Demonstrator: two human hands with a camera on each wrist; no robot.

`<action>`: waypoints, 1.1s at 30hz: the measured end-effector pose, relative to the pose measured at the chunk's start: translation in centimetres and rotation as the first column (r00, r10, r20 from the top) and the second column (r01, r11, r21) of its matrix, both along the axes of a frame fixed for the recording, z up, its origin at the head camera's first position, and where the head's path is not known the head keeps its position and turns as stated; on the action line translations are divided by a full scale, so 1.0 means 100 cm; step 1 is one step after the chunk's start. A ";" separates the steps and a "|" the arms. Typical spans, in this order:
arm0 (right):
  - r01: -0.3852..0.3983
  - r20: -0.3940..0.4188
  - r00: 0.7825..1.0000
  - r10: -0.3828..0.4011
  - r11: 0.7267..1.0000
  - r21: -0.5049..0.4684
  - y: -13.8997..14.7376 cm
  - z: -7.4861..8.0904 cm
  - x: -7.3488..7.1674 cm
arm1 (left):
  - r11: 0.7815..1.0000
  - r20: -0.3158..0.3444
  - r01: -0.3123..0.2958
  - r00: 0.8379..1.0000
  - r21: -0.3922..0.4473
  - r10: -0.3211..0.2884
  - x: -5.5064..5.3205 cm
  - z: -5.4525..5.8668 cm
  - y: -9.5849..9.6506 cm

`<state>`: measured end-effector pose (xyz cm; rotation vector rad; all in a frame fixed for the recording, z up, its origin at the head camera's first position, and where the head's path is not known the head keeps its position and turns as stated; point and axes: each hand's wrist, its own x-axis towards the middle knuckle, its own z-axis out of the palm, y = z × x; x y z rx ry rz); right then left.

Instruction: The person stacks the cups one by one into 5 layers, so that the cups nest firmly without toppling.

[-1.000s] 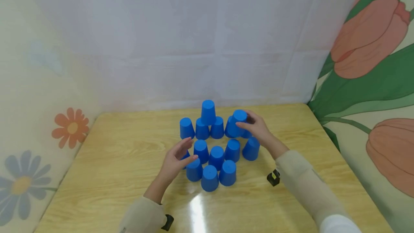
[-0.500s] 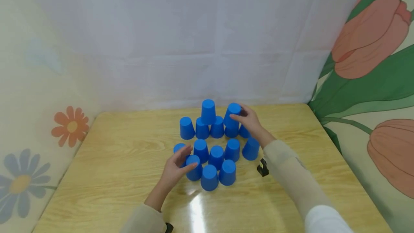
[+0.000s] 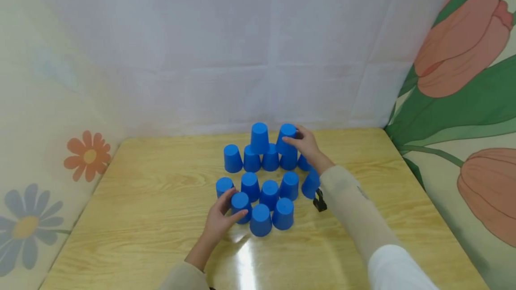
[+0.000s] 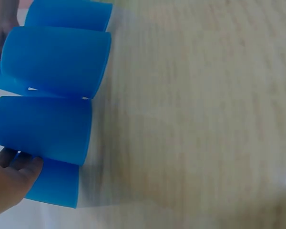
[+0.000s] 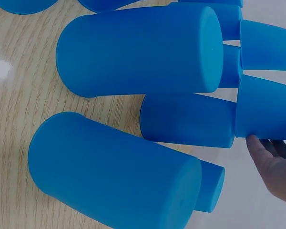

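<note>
Cups [image 3: 260, 223] prob. light, stiff, slick; R hand [image 3: 308, 143] pinches far-right upper cup [image 3: 285, 134], L hand [image 3: 219, 219] pinches near-left cup [image 3: 240, 204]; grip mid-wall.

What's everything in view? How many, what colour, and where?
Table: 1, wood-coloured, below
Upper cups: 2, blue, above the others
Lower cups: 13, blue, on the table
Backdrop: 1, white, behind the table
Daisies: 2, orange and blue-grey, left side
Faint motif: 1, pale blue, left side
Tulips: at least 2, pink, right side
Leaves: several, green, right side
Bits: 2, black, right of centre, bottom edge
Sleeves: 2, beige and white, bottom
Left hand: 1, bare, around the front-left cup
Right hand: 1, bare, on the right upper cup
</note>
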<state>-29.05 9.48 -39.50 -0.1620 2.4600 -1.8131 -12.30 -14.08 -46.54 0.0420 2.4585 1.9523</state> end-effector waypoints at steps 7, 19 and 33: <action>-0.001 0.015 1.000 0.001 1.000 0.002 -0.006 0.003 -0.004 | 0.998 0.024 -0.063 0.998 -0.023 0.063 0.003 -0.011 0.002; -0.010 0.004 1.000 0.009 1.000 0.009 -0.007 0.002 -0.004 | 0.997 0.033 -0.071 0.997 -0.018 0.071 0.003 -0.017 0.003; -0.035 0.019 0.999 0.035 0.999 -0.005 -0.009 0.005 -0.001 | 0.997 0.023 -0.070 0.997 -0.015 0.071 0.003 -0.022 0.003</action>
